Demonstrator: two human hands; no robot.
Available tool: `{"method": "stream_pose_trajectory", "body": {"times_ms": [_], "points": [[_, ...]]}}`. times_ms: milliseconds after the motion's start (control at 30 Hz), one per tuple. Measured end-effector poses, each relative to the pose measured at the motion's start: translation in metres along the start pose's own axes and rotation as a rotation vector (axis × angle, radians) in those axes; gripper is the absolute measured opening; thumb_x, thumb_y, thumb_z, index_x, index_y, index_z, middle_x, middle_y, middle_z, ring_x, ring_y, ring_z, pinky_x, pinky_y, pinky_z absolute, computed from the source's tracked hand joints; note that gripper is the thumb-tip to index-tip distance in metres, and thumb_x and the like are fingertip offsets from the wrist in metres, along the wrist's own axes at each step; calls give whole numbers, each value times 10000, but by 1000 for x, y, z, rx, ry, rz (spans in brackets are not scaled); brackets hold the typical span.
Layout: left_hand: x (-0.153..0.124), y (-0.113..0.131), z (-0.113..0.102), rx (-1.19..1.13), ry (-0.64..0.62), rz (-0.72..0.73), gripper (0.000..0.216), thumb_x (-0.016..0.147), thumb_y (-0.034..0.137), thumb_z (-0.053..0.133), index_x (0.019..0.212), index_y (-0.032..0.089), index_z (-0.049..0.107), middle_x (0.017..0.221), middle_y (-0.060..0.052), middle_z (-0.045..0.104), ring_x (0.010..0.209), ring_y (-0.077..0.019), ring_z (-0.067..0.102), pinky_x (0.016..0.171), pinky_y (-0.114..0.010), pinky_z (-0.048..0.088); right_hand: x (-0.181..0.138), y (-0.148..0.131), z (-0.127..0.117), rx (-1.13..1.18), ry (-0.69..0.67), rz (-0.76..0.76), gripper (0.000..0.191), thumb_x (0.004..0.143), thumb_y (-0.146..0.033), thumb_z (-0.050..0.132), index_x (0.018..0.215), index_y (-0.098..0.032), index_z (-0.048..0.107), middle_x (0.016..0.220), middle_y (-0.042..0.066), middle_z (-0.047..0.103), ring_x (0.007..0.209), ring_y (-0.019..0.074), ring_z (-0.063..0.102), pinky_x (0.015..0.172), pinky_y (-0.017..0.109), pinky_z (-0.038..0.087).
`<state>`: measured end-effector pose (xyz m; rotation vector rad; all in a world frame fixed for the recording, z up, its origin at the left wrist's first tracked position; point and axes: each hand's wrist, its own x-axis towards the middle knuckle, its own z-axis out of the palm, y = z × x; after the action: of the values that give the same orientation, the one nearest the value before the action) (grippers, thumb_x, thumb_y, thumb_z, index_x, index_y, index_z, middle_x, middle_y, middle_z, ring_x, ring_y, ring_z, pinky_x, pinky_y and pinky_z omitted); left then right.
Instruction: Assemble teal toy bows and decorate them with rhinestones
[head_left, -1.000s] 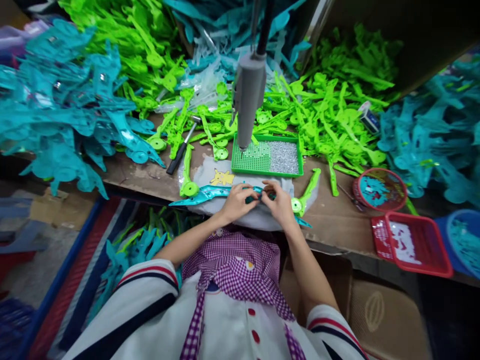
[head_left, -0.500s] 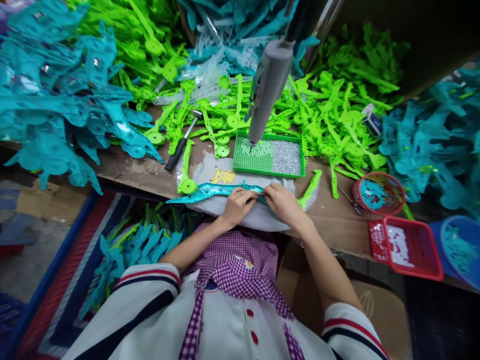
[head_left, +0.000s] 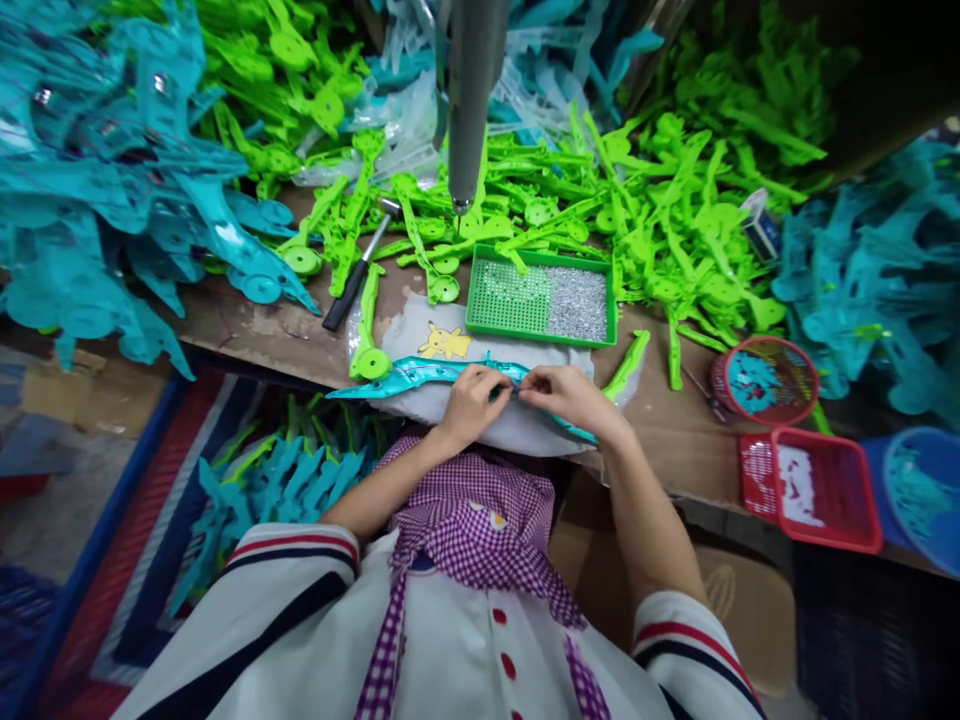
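A long curved turquoise plastic part lies across a grey cloth at the table's front edge. My left hand is closed on its middle, thumb and fingers pressed together. Right beside it, my right hand is in a pinch over the part's right half. Whatever its fingertips hold is too small and too covered to name. Green plastic arms, one on the left and one on the right, flank the cloth.
A grey electric screwdriver hangs overhead. Behind the cloth sits a green tray of small metal screws. A hammer lies left. Green parts and turquoise parts are heaped around. Red baskets and a blue tub stand right.
The hanging screwdriver has swung left and away from the tray. My right hand's fingers have drawn into a tighter pinch; my left hand stays on the turquoise part. The view has shifted slightly.
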<state>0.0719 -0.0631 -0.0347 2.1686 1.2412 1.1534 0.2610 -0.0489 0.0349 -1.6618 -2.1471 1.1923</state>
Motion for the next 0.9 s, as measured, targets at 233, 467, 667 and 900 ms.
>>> {"method": "stream_pose_trajectory", "body": {"times_ms": [233, 467, 667, 900], "points": [[-3, -3, -3, 19, 40, -45, 68, 937, 237, 659, 878, 204, 674, 892, -29, 714, 918, -193, 639, 866, -371, 538, 31, 6, 4, -56, 156, -243, 158, 943, -243, 539, 968, -205, 691, 966, 62, 719, 884, 191, 637, 803, 326, 449], [-5, -5, -2, 50, 20, -59, 84, 940, 250, 655, 893, 212, 714, 956, -40, 736, 991, -208, 633, 958, -430, 519, 24, 9, 22, -441, 285, -259, 204, 1002, -298, 487, 978, -220, 674, 1002, 86, 701, 985, 244, 594, 859, 389, 356], [-8, -5, -1, 0, 9, -17, 108, 945, 239, 647, 981, 194, 739, 1110, -73, 746, 1033, -199, 663, 951, -415, 546, 21, 11, 26, -458, 336, -225, 240, 1015, -297, 441, 965, -209, 659, 966, 91, 697, 927, 240, 595, 832, 372, 356], [-12, -7, 2, 41, 32, 64, 147, 964, 217, 607, 986, 176, 747, 1111, -79, 765, 987, -204, 684, 897, -398, 573, 27, 4, 20, -657, 218, -294, 265, 1001, -227, 416, 951, -179, 672, 928, 103, 680, 810, 218, 575, 742, 355, 346]]}}
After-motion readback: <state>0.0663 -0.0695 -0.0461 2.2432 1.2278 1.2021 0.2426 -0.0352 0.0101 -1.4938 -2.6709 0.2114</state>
